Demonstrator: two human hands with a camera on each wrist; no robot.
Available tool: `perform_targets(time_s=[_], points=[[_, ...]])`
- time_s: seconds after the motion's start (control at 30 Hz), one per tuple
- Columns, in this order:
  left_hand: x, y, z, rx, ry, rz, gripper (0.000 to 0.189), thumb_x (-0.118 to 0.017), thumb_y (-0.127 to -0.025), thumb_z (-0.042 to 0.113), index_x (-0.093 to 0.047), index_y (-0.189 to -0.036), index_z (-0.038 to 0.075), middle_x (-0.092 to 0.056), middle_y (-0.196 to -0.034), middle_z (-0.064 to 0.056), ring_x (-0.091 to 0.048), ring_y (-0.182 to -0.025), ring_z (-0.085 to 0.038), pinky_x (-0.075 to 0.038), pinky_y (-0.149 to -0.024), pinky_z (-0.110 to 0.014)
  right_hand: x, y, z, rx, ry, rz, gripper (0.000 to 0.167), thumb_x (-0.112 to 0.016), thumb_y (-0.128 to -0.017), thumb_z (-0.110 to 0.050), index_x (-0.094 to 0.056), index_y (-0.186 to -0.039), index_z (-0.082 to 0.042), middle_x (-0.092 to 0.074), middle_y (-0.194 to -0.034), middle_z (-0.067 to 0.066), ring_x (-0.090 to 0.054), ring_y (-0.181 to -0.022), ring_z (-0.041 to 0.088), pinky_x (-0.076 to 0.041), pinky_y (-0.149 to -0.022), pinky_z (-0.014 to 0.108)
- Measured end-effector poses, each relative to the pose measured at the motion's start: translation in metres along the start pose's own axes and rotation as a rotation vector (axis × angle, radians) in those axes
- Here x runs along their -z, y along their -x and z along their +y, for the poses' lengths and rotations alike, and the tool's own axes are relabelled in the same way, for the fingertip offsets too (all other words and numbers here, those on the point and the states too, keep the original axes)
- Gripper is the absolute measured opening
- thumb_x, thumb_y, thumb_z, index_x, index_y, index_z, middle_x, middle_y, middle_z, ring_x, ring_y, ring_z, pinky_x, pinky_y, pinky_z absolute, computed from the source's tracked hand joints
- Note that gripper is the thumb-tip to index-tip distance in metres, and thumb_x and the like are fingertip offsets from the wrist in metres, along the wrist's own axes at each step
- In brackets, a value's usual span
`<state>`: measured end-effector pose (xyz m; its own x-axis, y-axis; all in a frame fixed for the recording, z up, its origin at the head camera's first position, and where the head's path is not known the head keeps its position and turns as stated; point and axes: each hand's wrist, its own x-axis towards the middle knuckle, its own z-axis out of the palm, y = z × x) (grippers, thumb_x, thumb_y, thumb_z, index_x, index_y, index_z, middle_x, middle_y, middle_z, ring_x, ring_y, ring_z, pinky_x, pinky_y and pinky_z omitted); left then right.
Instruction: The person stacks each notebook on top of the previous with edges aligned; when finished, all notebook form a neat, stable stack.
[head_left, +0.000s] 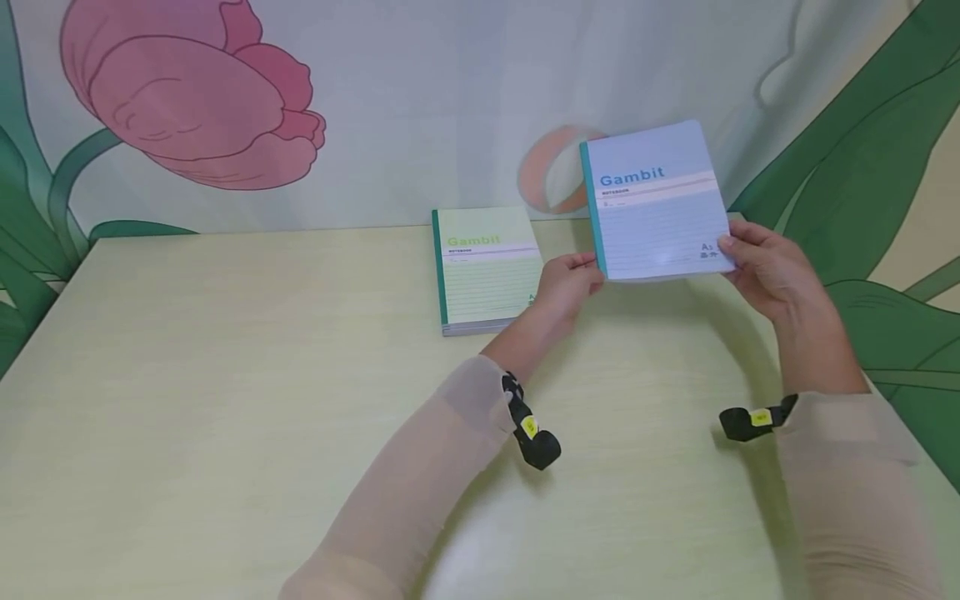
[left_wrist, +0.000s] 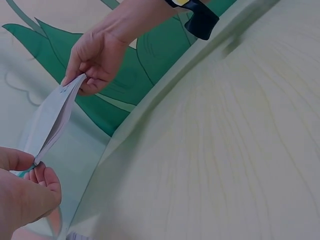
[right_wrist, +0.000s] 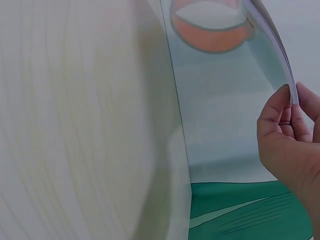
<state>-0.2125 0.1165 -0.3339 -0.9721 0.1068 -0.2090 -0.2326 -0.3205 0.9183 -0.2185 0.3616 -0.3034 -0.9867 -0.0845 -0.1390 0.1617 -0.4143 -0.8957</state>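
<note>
A blue notebook (head_left: 656,225) marked "Gambit", with a teal spine, is held up above the back right of the table, cover toward the head view. My left hand (head_left: 566,287) pinches its lower spine corner between thumb and fingers. At the opposite lower corner my right hand (head_left: 776,271) pinches the edge, thumb on the cover. In the left wrist view the notebook (left_wrist: 57,117) shows edge-on, its pages slightly parted. The right wrist view shows its page edge (right_wrist: 280,45) between the thumb and fingers. Just left of my left hand lies a stack of notebooks (head_left: 487,275), a green one on top.
The pale table (head_left: 225,400) meets a curtain (head_left: 420,108) printed with a pink flower (head_left: 195,108) and green leaves along its back edge. Black cameras sit on both wrists, the left camera (head_left: 536,442) hanging close over the table.
</note>
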Motion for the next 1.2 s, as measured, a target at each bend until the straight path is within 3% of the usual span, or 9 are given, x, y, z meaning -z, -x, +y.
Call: perform_targets(time_s=[0.77, 1.2], points=[[0.023, 0.0, 0.017, -0.001, -0.04, -0.012, 0.034, -0.052, -0.082, -0.014, -0.054, -0.116, -0.011, -0.06, -0.098, -0.012, -0.055, -0.08, -0.016, -0.049, -0.078, -0.025, -0.025, 0.0, 0.006, 0.069, 0.049, -0.036, 0.02, -0.063, -0.082, 0.005, -0.067, -0.1, -0.002, -0.065, -0.1, 0.008, -0.062, -0.088, 0.019, -0.052, -0.073, 0.025], [0.041, 0.002, 0.023, 0.029, -0.065, -0.029, 0.036, -0.053, -0.085, -0.012, -0.053, -0.12, -0.008, -0.059, -0.104, -0.011, -0.056, -0.09, -0.018, -0.049, -0.083, -0.026, -0.039, -0.001, 0.01, 0.06, 0.108, -0.049, 0.025, -0.066, -0.081, 0.002, -0.063, -0.105, -0.004, -0.06, -0.104, 0.008, -0.06, -0.091, 0.019, -0.053, -0.075, 0.026]])
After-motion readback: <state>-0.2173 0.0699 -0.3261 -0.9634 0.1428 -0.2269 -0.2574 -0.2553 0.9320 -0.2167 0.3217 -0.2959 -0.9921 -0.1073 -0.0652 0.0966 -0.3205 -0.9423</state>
